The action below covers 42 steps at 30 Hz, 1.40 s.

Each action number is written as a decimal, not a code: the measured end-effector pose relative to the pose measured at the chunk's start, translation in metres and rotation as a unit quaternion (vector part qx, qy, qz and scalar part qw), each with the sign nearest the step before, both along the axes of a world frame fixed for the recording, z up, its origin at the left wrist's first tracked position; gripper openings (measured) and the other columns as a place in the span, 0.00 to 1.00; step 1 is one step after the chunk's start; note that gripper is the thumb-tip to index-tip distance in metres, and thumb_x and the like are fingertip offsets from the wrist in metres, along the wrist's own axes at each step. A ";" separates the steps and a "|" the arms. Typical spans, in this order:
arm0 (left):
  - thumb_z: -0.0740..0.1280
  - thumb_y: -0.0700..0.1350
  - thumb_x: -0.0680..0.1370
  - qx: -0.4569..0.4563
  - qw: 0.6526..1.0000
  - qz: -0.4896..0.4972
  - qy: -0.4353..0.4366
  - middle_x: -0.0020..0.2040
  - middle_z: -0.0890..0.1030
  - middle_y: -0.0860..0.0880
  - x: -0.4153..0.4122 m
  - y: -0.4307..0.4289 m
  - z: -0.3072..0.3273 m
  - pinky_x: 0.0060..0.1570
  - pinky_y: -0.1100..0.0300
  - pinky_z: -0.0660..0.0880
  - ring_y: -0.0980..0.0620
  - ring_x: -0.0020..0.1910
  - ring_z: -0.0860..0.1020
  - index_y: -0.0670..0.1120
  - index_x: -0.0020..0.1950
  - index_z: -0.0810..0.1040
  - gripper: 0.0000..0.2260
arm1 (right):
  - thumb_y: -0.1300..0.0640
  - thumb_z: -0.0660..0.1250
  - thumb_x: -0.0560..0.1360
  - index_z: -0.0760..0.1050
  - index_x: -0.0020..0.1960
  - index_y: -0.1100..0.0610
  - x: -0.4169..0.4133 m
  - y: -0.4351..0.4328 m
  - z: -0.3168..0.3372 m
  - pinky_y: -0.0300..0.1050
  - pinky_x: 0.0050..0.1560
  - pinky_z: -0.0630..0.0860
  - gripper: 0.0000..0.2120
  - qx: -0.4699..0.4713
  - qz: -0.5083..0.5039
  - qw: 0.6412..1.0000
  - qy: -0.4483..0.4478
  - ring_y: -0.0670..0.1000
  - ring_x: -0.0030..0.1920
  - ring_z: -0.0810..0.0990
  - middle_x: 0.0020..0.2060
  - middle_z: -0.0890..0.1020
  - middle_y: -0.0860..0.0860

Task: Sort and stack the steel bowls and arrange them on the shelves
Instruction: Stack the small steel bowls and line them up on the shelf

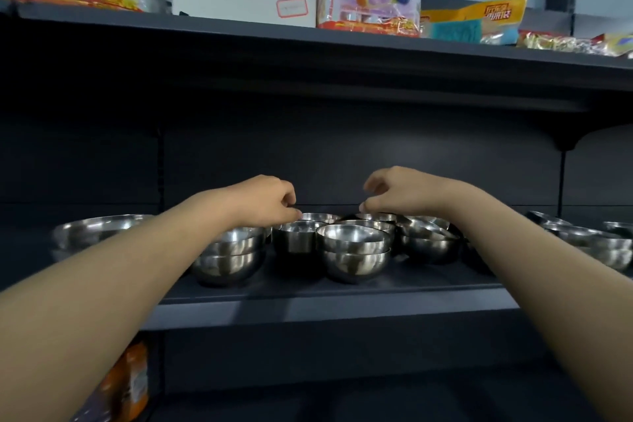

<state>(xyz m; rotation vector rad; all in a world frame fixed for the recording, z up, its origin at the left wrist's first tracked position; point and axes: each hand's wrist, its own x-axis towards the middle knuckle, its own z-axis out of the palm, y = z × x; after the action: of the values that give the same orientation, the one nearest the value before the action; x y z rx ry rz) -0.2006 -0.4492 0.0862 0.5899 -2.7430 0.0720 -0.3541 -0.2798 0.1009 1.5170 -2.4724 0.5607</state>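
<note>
My left hand [270, 199] and right hand [397, 192], fingers curled, hover over the far side of the bowls [352, 240] stacked in the middle of the shelf [308, 305], fingertips at the far rims, but I cannot tell whether either grips one.

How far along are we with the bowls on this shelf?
Done: front-left stack and front-centre stack sit nested. In hand: left hand and right hand reach the rear bowls; grip unclear. Left: tilted bowls, large bowl and far-right bowls look unsorted.
</note>
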 end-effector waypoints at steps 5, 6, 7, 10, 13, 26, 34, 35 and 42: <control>0.62 0.54 0.78 -0.026 0.999 -0.020 -0.001 0.58 0.76 0.50 -0.053 -0.020 0.004 0.60 0.57 0.71 0.52 0.58 0.74 0.46 0.62 0.74 0.17 | 0.47 0.66 0.75 0.70 0.66 0.55 -0.048 -0.012 -0.002 0.42 0.55 0.71 0.23 0.025 -0.043 0.998 0.041 0.51 0.60 0.74 0.62 0.75 0.50; 0.62 0.54 0.78 -0.030 0.999 -0.026 -0.002 0.58 0.76 0.50 -0.063 -0.023 0.005 0.59 0.58 0.71 0.51 0.58 0.74 0.46 0.62 0.74 0.17 | 0.47 0.66 0.75 0.71 0.66 0.56 -0.058 -0.015 -0.002 0.42 0.54 0.70 0.23 0.038 -0.053 0.997 0.051 0.51 0.57 0.74 0.61 0.75 0.50; 0.62 0.54 0.78 -0.036 0.999 -0.032 -0.001 0.59 0.76 0.50 -0.073 -0.027 0.008 0.59 0.58 0.70 0.51 0.58 0.74 0.46 0.62 0.74 0.17 | 0.47 0.66 0.75 0.71 0.65 0.56 -0.069 -0.019 -0.002 0.41 0.51 0.69 0.22 0.045 -0.058 0.996 0.057 0.50 0.54 0.73 0.60 0.76 0.50; 0.63 0.54 0.78 -0.048 0.998 -0.039 0.003 0.59 0.77 0.50 -0.104 -0.044 0.017 0.61 0.57 0.70 0.51 0.58 0.74 0.46 0.62 0.74 0.17 | 0.47 0.67 0.74 0.72 0.64 0.57 -0.103 -0.023 -0.002 0.39 0.49 0.66 0.22 0.052 -0.066 0.995 0.060 0.47 0.50 0.72 0.57 0.76 0.49; 0.63 0.55 0.77 -0.063 0.997 -0.044 -0.002 0.59 0.77 0.50 -0.132 -0.053 0.024 0.61 0.56 0.71 0.51 0.58 0.74 0.47 0.61 0.75 0.16 | 0.48 0.68 0.74 0.73 0.63 0.57 -0.129 -0.021 0.000 0.40 0.47 0.69 0.21 0.040 -0.071 0.996 0.042 0.48 0.46 0.75 0.56 0.79 0.50; 0.64 0.56 0.76 -0.058 0.991 -0.115 -0.046 0.59 0.78 0.52 -0.234 -0.018 0.021 0.61 0.56 0.71 0.53 0.57 0.75 0.49 0.60 0.76 0.16 | 0.42 0.70 0.71 0.76 0.60 0.49 -0.224 -0.001 -0.008 0.46 0.61 0.74 0.20 0.122 -0.053 0.991 0.002 0.47 0.55 0.78 0.53 0.80 0.45; 0.64 0.58 0.75 -0.028 0.988 -0.085 -0.128 0.60 0.77 0.52 -0.276 0.024 0.025 0.62 0.59 0.71 0.55 0.58 0.75 0.47 0.62 0.75 0.20 | 0.30 0.69 0.60 0.73 0.62 0.47 -0.287 0.009 -0.005 0.45 0.65 0.70 0.35 0.193 0.030 0.981 -0.013 0.44 0.60 0.75 0.57 0.76 0.38; 0.64 0.59 0.75 -0.021 0.986 -0.073 -0.147 0.61 0.76 0.52 -0.280 0.025 0.023 0.62 0.59 0.70 0.55 0.58 0.75 0.47 0.63 0.74 0.22 | 0.31 0.69 0.62 0.72 0.64 0.48 -0.292 0.008 -0.007 0.46 0.67 0.69 0.36 0.203 0.041 0.978 -0.017 0.44 0.61 0.74 0.59 0.76 0.39; 0.68 0.62 0.70 0.085 0.975 -0.036 -0.203 0.66 0.71 0.55 -0.292 0.030 0.004 0.67 0.57 0.69 0.56 0.64 0.72 0.50 0.70 0.66 0.33 | 0.32 0.71 0.62 0.68 0.68 0.56 -0.311 0.002 -0.020 0.51 0.69 0.68 0.42 0.241 0.098 0.964 -0.048 0.50 0.66 0.72 0.66 0.73 0.50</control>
<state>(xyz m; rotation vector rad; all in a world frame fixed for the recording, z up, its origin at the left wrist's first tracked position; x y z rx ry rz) -0.4926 -0.4191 0.0907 0.5737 -3.1903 -0.0698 -0.6655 -0.2779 0.0805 1.9627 -2.6834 0.0500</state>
